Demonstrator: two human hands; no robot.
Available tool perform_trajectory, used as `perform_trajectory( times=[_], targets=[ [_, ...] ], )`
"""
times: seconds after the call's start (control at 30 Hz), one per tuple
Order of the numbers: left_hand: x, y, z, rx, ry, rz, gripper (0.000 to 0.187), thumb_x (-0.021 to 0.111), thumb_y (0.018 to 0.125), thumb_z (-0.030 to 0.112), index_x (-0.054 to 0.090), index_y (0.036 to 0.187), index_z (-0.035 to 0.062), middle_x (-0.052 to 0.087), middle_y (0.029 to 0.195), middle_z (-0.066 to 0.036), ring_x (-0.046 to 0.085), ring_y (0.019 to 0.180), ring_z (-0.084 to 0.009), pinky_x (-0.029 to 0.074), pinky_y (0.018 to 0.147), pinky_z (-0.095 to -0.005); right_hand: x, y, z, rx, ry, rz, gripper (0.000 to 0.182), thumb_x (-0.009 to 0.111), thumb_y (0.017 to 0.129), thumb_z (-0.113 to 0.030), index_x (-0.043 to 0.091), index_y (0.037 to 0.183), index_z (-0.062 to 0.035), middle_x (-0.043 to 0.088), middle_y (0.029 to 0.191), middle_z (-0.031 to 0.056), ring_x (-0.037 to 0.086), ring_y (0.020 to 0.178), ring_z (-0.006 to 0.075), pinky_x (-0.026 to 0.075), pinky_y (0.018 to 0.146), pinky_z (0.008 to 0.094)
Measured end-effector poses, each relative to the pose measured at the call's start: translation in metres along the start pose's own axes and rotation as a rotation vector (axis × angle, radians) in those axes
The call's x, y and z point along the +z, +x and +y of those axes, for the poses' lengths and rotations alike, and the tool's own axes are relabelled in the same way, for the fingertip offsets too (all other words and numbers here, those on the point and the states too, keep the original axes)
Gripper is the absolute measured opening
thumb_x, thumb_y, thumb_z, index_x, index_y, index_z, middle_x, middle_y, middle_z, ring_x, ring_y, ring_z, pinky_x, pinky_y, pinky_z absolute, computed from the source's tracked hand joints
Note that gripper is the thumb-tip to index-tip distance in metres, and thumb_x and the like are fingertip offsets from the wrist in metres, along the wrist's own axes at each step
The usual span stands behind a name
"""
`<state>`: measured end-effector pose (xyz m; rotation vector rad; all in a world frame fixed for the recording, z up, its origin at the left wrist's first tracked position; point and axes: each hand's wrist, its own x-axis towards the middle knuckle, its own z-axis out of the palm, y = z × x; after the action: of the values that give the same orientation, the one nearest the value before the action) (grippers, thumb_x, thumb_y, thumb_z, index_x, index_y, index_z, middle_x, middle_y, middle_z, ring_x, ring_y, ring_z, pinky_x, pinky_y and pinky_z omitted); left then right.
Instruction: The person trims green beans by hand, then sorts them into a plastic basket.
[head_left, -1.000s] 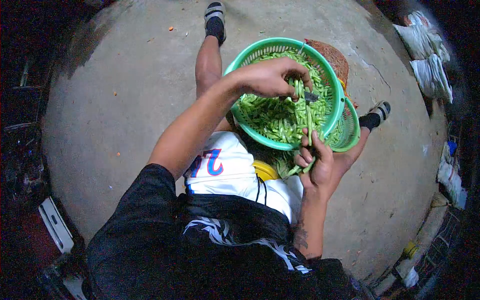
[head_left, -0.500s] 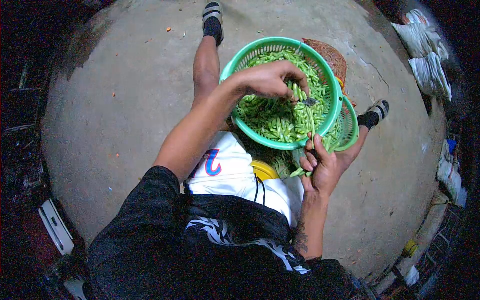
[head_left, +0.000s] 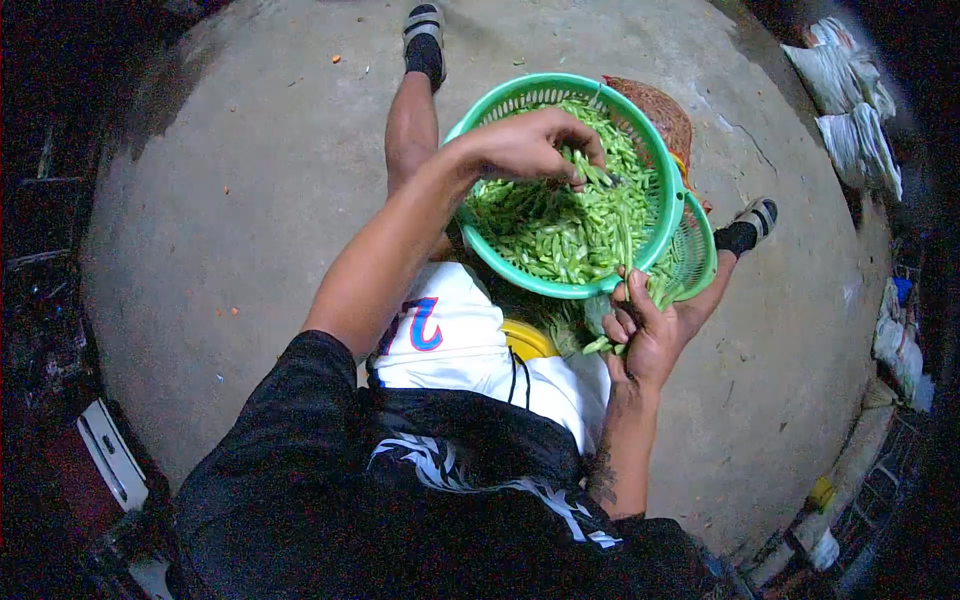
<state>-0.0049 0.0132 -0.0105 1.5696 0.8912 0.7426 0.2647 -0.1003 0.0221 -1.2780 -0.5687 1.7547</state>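
Head view: basket (head_left: 560,291) beneath left hand (head_left: 545,145) pinching cut beans (head_left: 584,167); right hand (head_left: 648,335), apart, grips long beans (head_left: 626,245)

Left hand (head_left: 537,146) and dark blade (head_left: 613,180) farther from the right hand (head_left: 645,335) than before

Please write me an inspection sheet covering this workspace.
Surface: concrete floor, with orange scraps
Job's things: large green colander holding cut bean pieces; second green colander beside it
Clutter: reddish mesh sack behind the large green colander
Grippers: bare hands; left hand pinches a few pieces over the heap, a dark blade tip showing beside them; right hand grips long green beans
Cables: nothing seen
Surroundings: white sacks on the right; edges too dark to read
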Motion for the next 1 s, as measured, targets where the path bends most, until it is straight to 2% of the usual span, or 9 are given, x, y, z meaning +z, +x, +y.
perform_trajectory(
  times=[0.2, 0.4, 0.47, 0.53, 0.6, 0.73, 0.8, 0.93, 1.0],
  targets=[
    [0.024, 0.0, 0.025, -0.07, -0.015, -0.174, 0.041, 0.079, 0.077, 0.006, 0.068, 0.117, 0.0039, 0.069, 0.112, -0.007, 0.062, 0.109, -0.018, 0.048, 0.096, -0.0332, 0.011, 0.001, -0.002, 0.01, -0.001, -0.04, 0.022, 0.071, 0.097, -0.018, 0.066, 0.107, 0.0006, 0.065, 0.08, 0.0039, 0.038, 0.049, 0.0025, 0.03, 0.042, 0.0182],
    [0.004, -0.002, -0.003, -0.055, -0.053, -0.038, 0.041, 0.078, 0.078, 0.006, 0.068, 0.118, 0.0042, 0.069, 0.114, -0.007, 0.061, 0.113, -0.0174, 0.046, 0.102, -0.0336, 0.007, 0.001, -0.002, 0.002, -0.021, -0.001, 0.023, 0.071, 0.097, -0.02, 0.066, 0.107, 0.0, 0.064, 0.078, 0.0028, 0.038, 0.048, 0.0025, 0.029, 0.042, 0.0182],
    [0.023, -0.004, 0.015, 0.12, 0.212, -0.014, 0.045, 0.079, 0.077, 0.011, 0.068, 0.121, 0.0061, 0.07, 0.112, -0.007, 0.062, 0.109, -0.0184, 0.047, 0.101, -0.0339, 0.009, 0.004, 0.001, 0.006, -0.009, -0.03, 0.023, 0.072, 0.097, -0.02, 0.066, 0.107, 0.0, 0.064, 0.078, 0.0028, 0.038, 0.048, 0.0025, 0.029, 0.042, 0.0182],
    [0.029, -0.005, 0.033, -0.053, 0.066, -0.171, 0.044, 0.078, 0.078, 0.011, 0.068, 0.12, 0.0065, 0.07, 0.112, -0.007, 0.063, 0.108, -0.0184, 0.047, 0.1, -0.0344, 0.013, 0.004, -0.001, 0.005, -0.003, -0.06, 0.024, 0.072, 0.096, -0.02, 0.066, 0.107, 0.0, 0.064, 0.077, 0.0027, 0.038, 0.048, 0.0024, 0.029, 0.041, 0.0182],
    [0.015, -0.001, 0.019, 0.111, 0.084, -0.192, 0.04, 0.076, 0.079, 0.008, 0.068, 0.118, 0.0046, 0.07, 0.112, -0.007, 0.063, 0.109, -0.0173, 0.048, 0.099, -0.0343, 0.014, 0.0, -0.005, 0.0, -0.024, -0.054, 0.023, 0.072, 0.097, -0.02, 0.066, 0.108, 0.0001, 0.064, 0.077, 0.0029, 0.038, 0.047, 0.0024, 0.029, 0.042, 0.0184],
    [0.003, -0.004, 0.005, -0.08, -0.042, -0.055, 0.04, 0.077, 0.079, 0.007, 0.067, 0.117, 0.0029, 0.07, 0.112, -0.008, 0.063, 0.109, -0.0175, 0.049, 0.098, -0.0335, 0.01, 0.002, -0.004, -0.019, -0.021, -0.042, 0.023, 0.072, 0.097, -0.019, 0.066, 0.108, 0.0, 0.064, 0.077, 0.003, 0.038, 0.048, 0.0025, 0.029, 0.042, 0.0186],
    [0.022, -0.003, 0.015, 0.144, 0.174, -0.035, 0.042, 0.076, 0.078, 0.006, 0.067, 0.119, 0.0045, 0.069, 0.115, -0.008, 0.062, 0.11, -0.0179, 0.048, 0.098, -0.0336, 0.008, 0.006, 0.0, -0.002, 0.009, -0.072, 0.022, 0.072, 0.096, -0.018, 0.066, 0.108, -0.0002, 0.064, 0.077, 0.0029, 0.038, 0.048, 0.0025, 0.029, 0.041, 0.0185],
    [0.024, -0.001, 0.022, 0.144, 0.079, -0.171, 0.046, 0.078, 0.078, 0.008, 0.066, 0.122, 0.0044, 0.07, 0.111, -0.007, 0.061, 0.111, -0.0183, 0.047, 0.099, -0.0338, 0.01, 0.007, 0.004, -0.02, 0.033, -0.082, 0.019, 0.072, 0.096, -0.018, 0.066, 0.105, -0.0021, 0.064, 0.077, 0.003, 0.039, 0.048, 0.0025, 0.029, 0.041, 0.0184],
    [0.007, -0.003, 0.011, -0.107, -0.122, -0.088, 0.044, 0.078, 0.079, 0.008, 0.066, 0.121, 0.0036, 0.07, 0.108, -0.007, 0.063, 0.107, -0.018, 0.049, 0.096, -0.0334, 0.006, 0.007, 0.002, 0.0, 0.056, -0.086, 0.015, 0.071, 0.097, -0.016, 0.064, 0.103, -0.0047, 0.065, 0.078, 0.0037, 0.039, 0.048, 0.0027, 0.03, 0.041, 0.0185]
  ],
)
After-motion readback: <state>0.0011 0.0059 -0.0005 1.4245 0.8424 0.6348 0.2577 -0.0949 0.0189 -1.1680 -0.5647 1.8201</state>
